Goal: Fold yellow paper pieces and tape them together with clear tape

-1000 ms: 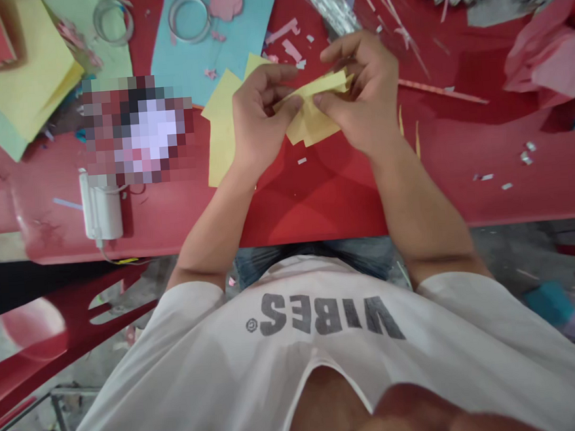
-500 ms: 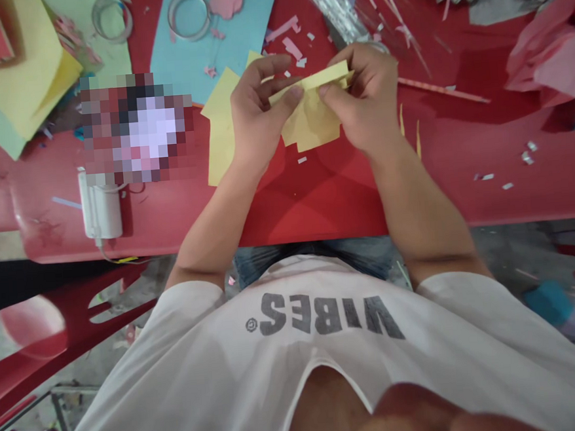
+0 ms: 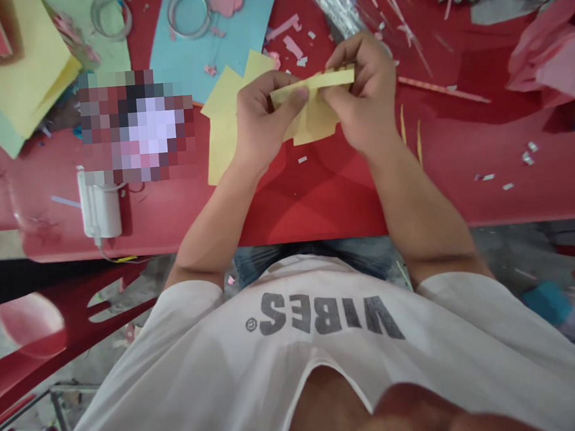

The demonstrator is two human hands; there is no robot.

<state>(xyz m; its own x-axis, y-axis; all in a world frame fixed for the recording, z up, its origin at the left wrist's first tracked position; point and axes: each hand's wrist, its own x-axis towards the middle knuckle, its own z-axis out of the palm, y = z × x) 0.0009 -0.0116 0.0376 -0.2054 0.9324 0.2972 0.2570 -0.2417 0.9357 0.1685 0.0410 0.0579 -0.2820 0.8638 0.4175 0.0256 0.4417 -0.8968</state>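
Between my two hands, above the red table (image 3: 316, 207), is a piece of yellow paper (image 3: 316, 123) with a narrow folded strip along its top edge. My left hand (image 3: 267, 115) pinches its left side, thumb on the near face. On the right side, my right hand (image 3: 365, 98) holds the paper between thumb and bent fingers. The fingertips behind the paper are partly hidden. More yellow sheets (image 3: 220, 138) lie on the table beside and beyond my left hand.
A blue sheet (image 3: 173, 66) with a tape roll (image 3: 189, 15) lies beyond. At left are a white power bank (image 3: 100, 205) and a blurred-out device (image 3: 154, 133). A pencil (image 3: 443, 89), silver tinsel (image 3: 334, 5) and pink tissue paper (image 3: 554, 46) lie at right.
The yellow paper has tilted slightly, and its folded top strip now lies more level. My left hand has shifted a little to the right; the fingers of my right hand have risen slightly.
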